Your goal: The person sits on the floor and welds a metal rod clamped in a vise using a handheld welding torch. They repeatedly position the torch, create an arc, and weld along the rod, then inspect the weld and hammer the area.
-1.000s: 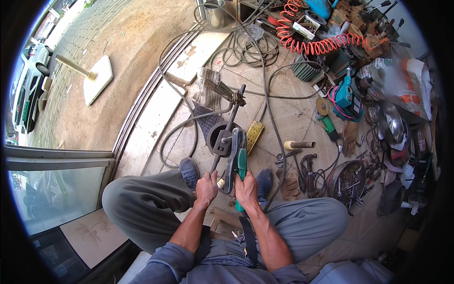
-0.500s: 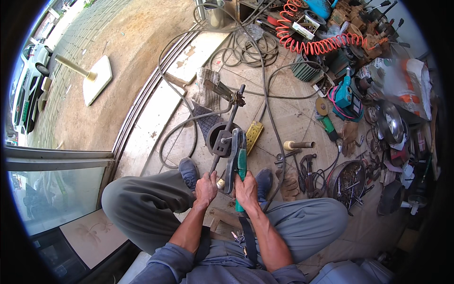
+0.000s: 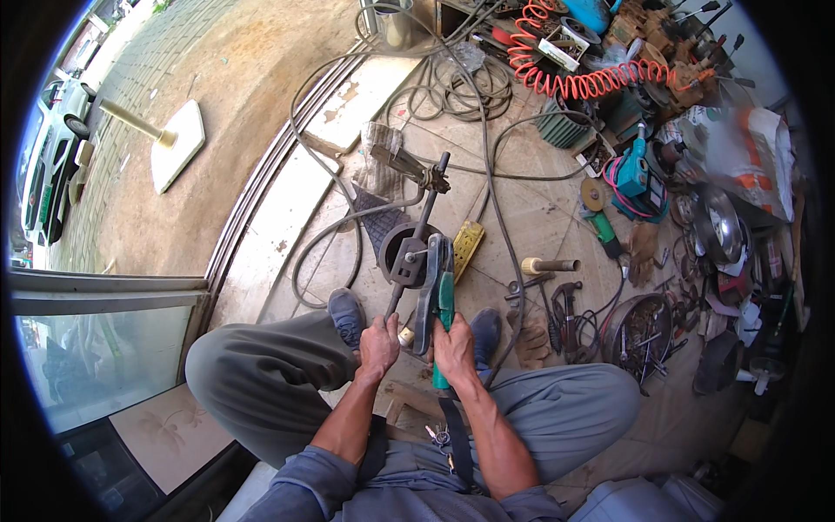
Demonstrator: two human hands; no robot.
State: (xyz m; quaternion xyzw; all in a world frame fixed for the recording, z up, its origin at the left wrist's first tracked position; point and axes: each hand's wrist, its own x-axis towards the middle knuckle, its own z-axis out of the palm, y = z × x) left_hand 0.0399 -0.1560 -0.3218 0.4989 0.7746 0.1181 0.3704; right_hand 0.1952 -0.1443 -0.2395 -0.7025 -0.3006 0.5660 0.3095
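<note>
Metal rod (image 3: pixel 431 202) is barely shifting, grips holding: left hand (image 3: pixel 379 346) wrapping fingers round it, right hand (image 3: pixel 453 347) clamping green-handled tool (image 3: pixel 445 300) beside those fingers.

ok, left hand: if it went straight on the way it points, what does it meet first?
Going along the dark rod it holds, the left hand would probably meet the dark metal bracket first; depth is unclear from this view.
</note>
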